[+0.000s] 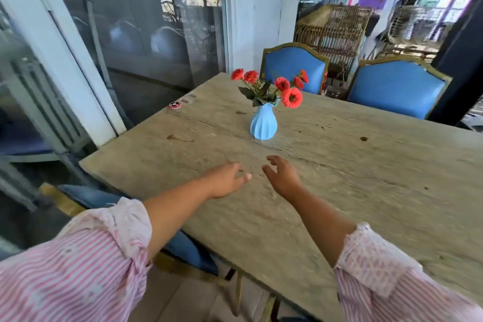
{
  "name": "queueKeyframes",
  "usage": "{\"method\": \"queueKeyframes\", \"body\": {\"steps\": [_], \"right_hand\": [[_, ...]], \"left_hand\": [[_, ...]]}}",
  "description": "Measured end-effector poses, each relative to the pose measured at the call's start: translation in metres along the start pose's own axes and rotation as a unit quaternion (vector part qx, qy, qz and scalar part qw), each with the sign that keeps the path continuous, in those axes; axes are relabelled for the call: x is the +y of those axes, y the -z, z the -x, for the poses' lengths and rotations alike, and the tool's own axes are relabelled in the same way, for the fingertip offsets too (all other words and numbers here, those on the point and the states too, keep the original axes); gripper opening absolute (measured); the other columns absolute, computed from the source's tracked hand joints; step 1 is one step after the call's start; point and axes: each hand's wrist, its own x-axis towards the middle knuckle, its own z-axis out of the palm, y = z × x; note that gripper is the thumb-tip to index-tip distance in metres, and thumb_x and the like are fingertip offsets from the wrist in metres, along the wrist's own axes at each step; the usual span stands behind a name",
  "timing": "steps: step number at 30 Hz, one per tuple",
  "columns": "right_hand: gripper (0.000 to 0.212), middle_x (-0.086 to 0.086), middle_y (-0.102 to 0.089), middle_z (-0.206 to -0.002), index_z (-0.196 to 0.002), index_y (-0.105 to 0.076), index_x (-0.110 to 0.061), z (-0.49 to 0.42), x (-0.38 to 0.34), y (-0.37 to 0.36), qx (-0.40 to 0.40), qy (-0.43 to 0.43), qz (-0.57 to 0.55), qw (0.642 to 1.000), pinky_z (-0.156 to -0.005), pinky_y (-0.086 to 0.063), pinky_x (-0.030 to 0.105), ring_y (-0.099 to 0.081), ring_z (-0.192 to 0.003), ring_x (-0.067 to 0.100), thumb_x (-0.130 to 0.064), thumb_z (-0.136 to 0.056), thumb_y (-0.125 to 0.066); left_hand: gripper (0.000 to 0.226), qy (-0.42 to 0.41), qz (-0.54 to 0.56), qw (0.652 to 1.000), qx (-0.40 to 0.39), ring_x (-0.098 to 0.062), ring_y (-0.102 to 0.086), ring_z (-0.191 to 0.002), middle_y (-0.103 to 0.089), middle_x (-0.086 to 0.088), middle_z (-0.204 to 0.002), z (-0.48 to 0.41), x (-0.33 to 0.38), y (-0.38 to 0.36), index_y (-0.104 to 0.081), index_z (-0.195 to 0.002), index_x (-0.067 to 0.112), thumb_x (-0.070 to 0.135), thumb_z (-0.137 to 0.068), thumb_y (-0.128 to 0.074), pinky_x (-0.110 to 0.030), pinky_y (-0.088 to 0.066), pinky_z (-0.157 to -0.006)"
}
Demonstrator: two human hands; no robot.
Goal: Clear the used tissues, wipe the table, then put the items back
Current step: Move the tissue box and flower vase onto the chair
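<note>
My left hand (226,180) and right hand (283,178) hang side by side over the stone-grey table (339,191), close together but apart. Both are empty. The left fingers (241,178) lie nearly straight and relaxed. The right fingers (274,162) are loosely curled and spread wide from the thumb. Straight beyond my fingertips, near but untouched, a ribbed blue vase (263,123) stands upright on the table, holding red flowers (285,86). Beyond my left fingers lies a brown stain (180,138). Further out that way, near the table's far edge, sits a small red disc (174,105), its markings too small to read. Well past the vase, two blue chairs (396,89) face me across the table. Pink striped sleeves (78,256) are rolled up above my bare forearms.
</note>
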Motion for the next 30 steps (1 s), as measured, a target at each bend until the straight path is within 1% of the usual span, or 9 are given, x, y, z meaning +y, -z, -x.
{"method": "queueKeyframes", "body": {"steps": [2,5,8,12,16,19,22,28,30], "right_hand": [[0.042,0.011,-0.053,-0.134,-0.132,-0.049,-0.012,-0.020,-0.001,-0.011,0.019,-0.029,-0.012,0.999,-0.098,-0.039,0.031,-0.051,-0.122,0.026,-0.027,-0.094,-0.053],[0.041,0.010,-0.057,-0.130,-0.130,-0.050,-0.014,-0.050,-0.003,-0.026,0.055,-0.075,-0.038,0.995,-0.093,-0.042,0.033,-0.055,-0.114,0.026,-0.027,-0.092,-0.055],[0.043,0.011,-0.056,-0.130,-0.131,-0.048,-0.012,-0.095,-0.008,-0.038,0.104,-0.079,-0.053,0.990,-0.091,-0.043,0.033,-0.055,-0.113,0.027,-0.022,-0.091,-0.057],[0.063,0.016,-0.044,-0.138,-0.138,-0.038,-0.006,-0.165,-0.014,-0.045,0.177,-0.111,-0.071,0.975,-0.099,-0.037,0.033,-0.045,-0.125,0.029,-0.023,-0.085,-0.067],[0.086,0.014,-0.036,-0.143,-0.141,-0.029,-0.003,-0.225,-0.007,-0.056,0.211,-0.167,-0.092,0.959,-0.105,-0.032,0.037,-0.035,-0.133,0.029,-0.031,-0.075,-0.077],[0.098,0.010,-0.035,-0.144,-0.145,-0.025,-0.010,-0.255,0.004,-0.069,0.223,-0.166,-0.083,0.957,-0.110,-0.032,0.038,-0.033,-0.135,0.026,-0.033,-0.068,-0.082],[0.100,0.007,-0.036,-0.145,-0.144,-0.027,-0.014,-0.267,0.014,-0.078,0.252,-0.164,-0.106,0.948,-0.109,-0.034,0.038,-0.034,-0.135,0.024,-0.032,-0.065,-0.085],[0.103,0.004,-0.040,-0.138,-0.144,-0.027,-0.021,-0.268,0.021,-0.081,0.270,-0.151,-0.096,0.946,-0.096,-0.042,0.034,-0.044,-0.124,0.021,-0.037,-0.061,-0.086],[0.105,0.004,-0.041,-0.137,-0.144,-0.027,-0.021,-0.264,0.021,-0.081,0.274,-0.149,-0.091,0.946,-0.095,-0.045,0.035,-0.046,-0.121,0.023,-0.041,-0.059,-0.086]], "left_hand": [[0.061,0.000,0.001,1.000,-0.010,-0.026,-0.044,-0.131,-0.042,-0.011,-0.146,-0.021,-0.015,0.013,-0.033,-0.143,0.012,0.049,-0.095,-0.038,-0.037,-0.036,-0.109],[0.062,-0.028,-0.013,0.999,-0.020,-0.025,-0.041,-0.134,-0.038,-0.012,-0.148,-0.057,-0.040,0.029,-0.030,-0.145,0.011,0.047,-0.095,-0.039,-0.036,-0.034,-0.110],[0.061,-0.044,-0.012,0.999,-0.017,-0.025,-0.037,-0.137,-0.034,-0.012,-0.151,-0.104,-0.063,0.041,-0.030,-0.144,0.011,0.046,-0.096,-0.037,-0.038,-0.033,-0.111],[0.058,-0.054,0.043,0.998,0.000,-0.023,-0.030,-0.141,-0.025,-0.009,-0.155,-0.168,-0.090,0.041,-0.024,-0.148,0.015,0.041,-0.098,-0.036,-0.036,-0.028,-0.115],[0.056,-0.052,-0.001,0.998,-0.020,-0.023,-0.024,-0.143,-0.022,-0.011,-0.156,-0.224,-0.114,0.024,-0.020,-0.149,0.016,0.039,-0.099,-0.031,-0.037,-0.025,-0.115],[0.059,-0.042,-0.053,0.997,-0.034,-0.024,-0.013,-0.146,-0.012,-0.010,-0.159,-0.251,-0.123,0.010,-0.015,-0.150,0.019,0.045,-0.099,-0.024,-0.043,-0.017,-0.117],[0.058,-0.041,-0.067,0.996,-0.050,-0.024,-0.003,-0.148,-0.001,-0.005,-0.160,-0.264,-0.129,-0.004,-0.008,-0.151,0.020,0.045,-0.099,-0.018,-0.044,-0.011,-0.119],[0.060,-0.055,-0.062,0.995,-0.055,-0.022,0.017,-0.146,0.019,0.000,-0.158,-0.269,-0.139,-0.018,0.008,-0.150,0.026,0.048,-0.099,-0.015,-0.042,0.006,-0.118],[0.061,-0.047,-0.056,0.995,-0.063,-0.022,0.018,-0.146,0.020,0.000,-0.158,-0.270,-0.138,-0.015,0.008,-0.150,0.027,0.049,-0.098,-0.015,-0.042,0.007,-0.118]]}}
